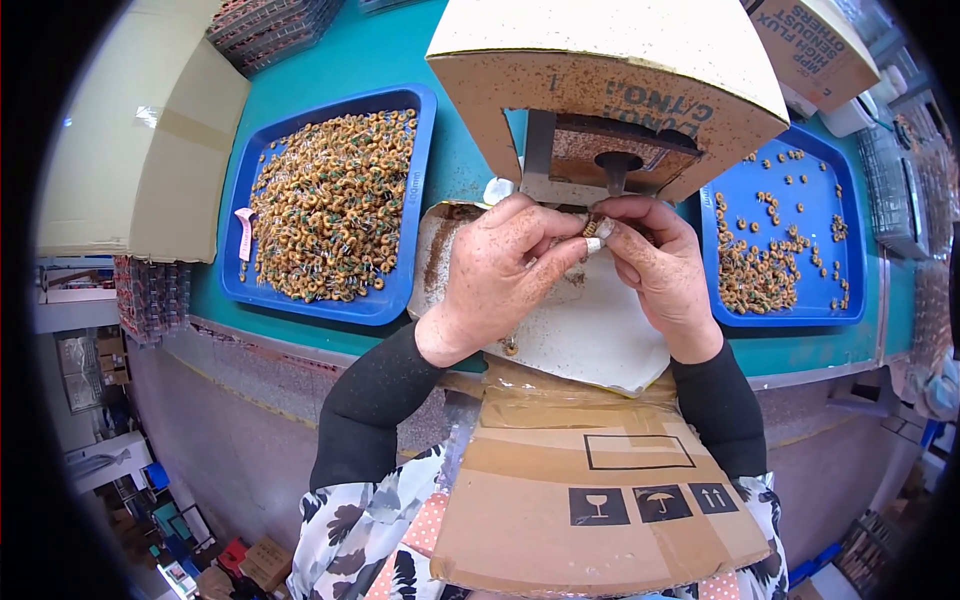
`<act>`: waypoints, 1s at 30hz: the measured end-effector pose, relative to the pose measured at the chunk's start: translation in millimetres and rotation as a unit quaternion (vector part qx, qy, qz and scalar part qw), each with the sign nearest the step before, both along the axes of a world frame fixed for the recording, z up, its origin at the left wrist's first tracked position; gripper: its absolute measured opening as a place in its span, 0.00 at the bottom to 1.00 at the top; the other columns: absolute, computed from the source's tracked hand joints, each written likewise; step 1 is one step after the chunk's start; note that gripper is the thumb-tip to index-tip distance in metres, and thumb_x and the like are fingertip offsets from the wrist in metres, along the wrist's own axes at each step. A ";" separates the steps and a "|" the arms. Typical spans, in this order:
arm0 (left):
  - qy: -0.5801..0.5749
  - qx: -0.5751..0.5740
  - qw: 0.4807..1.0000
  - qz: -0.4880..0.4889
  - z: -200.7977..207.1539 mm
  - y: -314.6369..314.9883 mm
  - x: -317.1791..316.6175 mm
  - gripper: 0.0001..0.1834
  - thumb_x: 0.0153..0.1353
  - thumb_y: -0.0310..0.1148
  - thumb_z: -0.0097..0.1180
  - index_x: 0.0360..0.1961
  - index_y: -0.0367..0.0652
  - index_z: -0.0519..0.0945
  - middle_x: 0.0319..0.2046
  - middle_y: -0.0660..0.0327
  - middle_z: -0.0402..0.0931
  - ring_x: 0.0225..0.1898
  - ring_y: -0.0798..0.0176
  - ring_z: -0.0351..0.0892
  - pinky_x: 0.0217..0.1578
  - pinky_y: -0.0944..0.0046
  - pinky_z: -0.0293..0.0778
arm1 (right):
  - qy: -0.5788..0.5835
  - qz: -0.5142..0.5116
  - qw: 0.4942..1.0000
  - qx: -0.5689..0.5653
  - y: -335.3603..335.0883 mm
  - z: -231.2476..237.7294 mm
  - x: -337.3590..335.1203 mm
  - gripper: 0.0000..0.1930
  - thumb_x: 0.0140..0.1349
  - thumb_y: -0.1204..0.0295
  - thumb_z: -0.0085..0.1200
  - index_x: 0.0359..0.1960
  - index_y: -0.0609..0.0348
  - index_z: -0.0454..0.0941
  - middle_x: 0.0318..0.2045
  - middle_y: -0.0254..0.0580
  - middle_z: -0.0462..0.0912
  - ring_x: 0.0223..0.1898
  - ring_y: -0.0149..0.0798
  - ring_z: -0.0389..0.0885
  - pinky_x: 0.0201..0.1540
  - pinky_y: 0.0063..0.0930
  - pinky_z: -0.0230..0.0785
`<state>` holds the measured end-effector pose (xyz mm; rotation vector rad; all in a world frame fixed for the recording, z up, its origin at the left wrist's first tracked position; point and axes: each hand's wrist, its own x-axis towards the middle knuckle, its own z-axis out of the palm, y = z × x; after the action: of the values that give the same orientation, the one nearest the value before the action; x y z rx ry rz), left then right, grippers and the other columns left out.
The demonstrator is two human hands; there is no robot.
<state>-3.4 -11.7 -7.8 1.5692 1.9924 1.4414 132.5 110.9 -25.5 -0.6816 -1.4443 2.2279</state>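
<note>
Between the fingertips of both hands is a small copper-coloured, ring-shaped wound coil (591, 229). My left hand (485, 265) pinches it from the left with thumb and forefinger. On the other side, my right hand (660, 265) grips it with its thumb and fingers. Brown specks dot both hands. Just above the fingertips, a dark metal tip (617, 172) points down inside the opening of a cardboard hood (600, 75). Below the hands lies a white sheet (590, 335) sprinkled with brown debris. One loose coil (511, 346) rests near its front left edge.
A blue tray (425, 190) heaped with similar coils stands at left, with a pink slip in it. Another blue tray (800, 190) at right holds scattered coils. A cardboard sheet (600, 520) covers my lap. Large cartons (150, 130) flank the green bench (375, 45).
</note>
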 end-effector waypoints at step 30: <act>-0.010 0.051 0.999 -0.011 20.6 16.5 5.0 0.05 0.52 0.24 0.63 0.31 0.38 0.81 0.19 0.67 0.68 0.20 0.74 0.63 0.19 0.73 0.58 | 0.073 -0.010 0.987 -0.145 7.1 9.6 0.2 0.10 0.60 0.74 0.56 0.43 0.61 0.75 0.26 0.29 0.75 0.17 0.16 0.58 0.17 0.10 0.46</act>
<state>1.6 4.7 12.8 1.6071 1.9117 1.5671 132.8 118.1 -15.9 -0.6026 -1.0493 2.4412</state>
